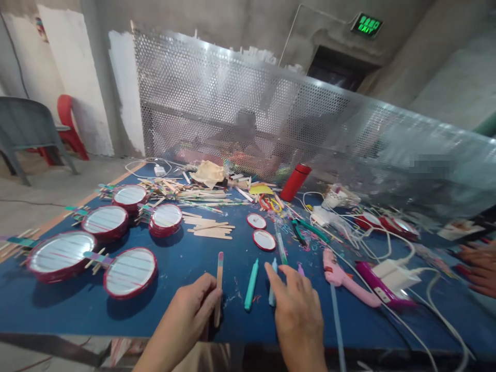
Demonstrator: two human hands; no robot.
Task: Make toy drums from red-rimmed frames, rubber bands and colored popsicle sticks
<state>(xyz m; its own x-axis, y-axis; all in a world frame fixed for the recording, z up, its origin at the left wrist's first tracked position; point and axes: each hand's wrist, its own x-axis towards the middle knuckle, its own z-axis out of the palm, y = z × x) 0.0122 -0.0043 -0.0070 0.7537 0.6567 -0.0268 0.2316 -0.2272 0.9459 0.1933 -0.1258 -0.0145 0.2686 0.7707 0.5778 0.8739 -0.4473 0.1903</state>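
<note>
Craft stick (pixel 219 276) is pinched by the left hand (pixel 197 305) above the near side of the tabletop (pixel 174 268), gripped low, presumably to leave its coloured tip clear, while the right hand (pixel 298 310), fingers parted, extends over a pale-blue marker (pixel 272 287) seemingly laid close for access.

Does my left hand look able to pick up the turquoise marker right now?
Probably not easily: the left hand holds a wooden stick, though nothing seems to block its way to the turquoise marker.
</note>
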